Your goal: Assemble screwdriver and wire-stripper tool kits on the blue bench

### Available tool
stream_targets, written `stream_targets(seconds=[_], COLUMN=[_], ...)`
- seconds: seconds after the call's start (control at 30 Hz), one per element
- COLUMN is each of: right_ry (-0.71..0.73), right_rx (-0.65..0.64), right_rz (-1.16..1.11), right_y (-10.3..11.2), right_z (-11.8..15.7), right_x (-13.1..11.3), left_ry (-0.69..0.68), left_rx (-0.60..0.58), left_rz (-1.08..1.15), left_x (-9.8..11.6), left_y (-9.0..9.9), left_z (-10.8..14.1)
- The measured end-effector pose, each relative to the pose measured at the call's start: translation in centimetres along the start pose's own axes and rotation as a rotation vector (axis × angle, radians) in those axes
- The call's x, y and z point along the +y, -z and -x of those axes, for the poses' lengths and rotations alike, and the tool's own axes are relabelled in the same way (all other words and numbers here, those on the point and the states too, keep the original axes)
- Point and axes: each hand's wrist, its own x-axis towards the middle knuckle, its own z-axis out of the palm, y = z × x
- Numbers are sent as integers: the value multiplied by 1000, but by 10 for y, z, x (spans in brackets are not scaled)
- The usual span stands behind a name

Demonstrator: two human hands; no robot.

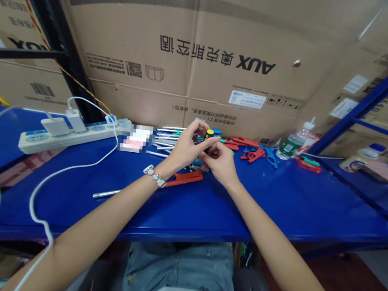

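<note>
- Cable [33, 194] in white loops down past the table's near edge; we lose it at the bottom of the view.
- Power strip [26, 143] slants from near left to far right, plugs hiding some of its sockets.
- Beside its far end, a pixelated patch [136, 139] keeps us from reading whatever lies there.
- Nearer us, a silver rod [106, 193] points left and slightly near; the left forearm covers its right end.
- Farther back lie more silver rods [166, 138], their right ends hidden behind the left hand [191, 140].
- That hand's thumb and fingers close round a yellow-topped black piece [210, 133], held above the table's middle. We see its yellow end pointing up, its long axis roughly upright; the fingers hide its lower part.
- Below, an orange-red piece [185, 178] lies lengthwise left to right, its left end behind the wrist.
- From the right, our right hand [221, 160] pinches the same black piece, fingertips bunched and partly hidden.
- Farther right sit red pieces [253, 155], overlapping, then a green-labelled bottle [289, 147] partly covering something red and white.
</note>
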Motion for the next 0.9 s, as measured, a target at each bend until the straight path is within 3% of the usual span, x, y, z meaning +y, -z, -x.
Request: stream_targets(seconds=[0.17,0.27,0.37,0.43,0.5,0.63,0.7,0.8,0.9], right_ry=[-14,14,55,54,40,24,56,122,94], right_rx=[-236,-227,-15,52,3,-207,-252,-109,31], right_rz=[50,120,143,115,85,98,144,227,216], right_y=[16,16,7,4,5,17,19,13,7], right_z=[0,1,1,0,0,0,0,0,-1], right_x=[-8,-7,1,4,2,-9,-11,-6,-1], left_ry=[32,10,2,8,-1,-12,-1,8,14], left_rx=[-251,-169,-28,8,-15,-205,-228,-94,10], left_rz=[15,26,10,-36,-73,-48,-25,-5,-41], left_x=[10,9,4,2,4,9,9,4,1], left_y=[9,8,1,-1,0,9,11,7,2], left_z=[2,1,0,1,2,2,1,-1,0])
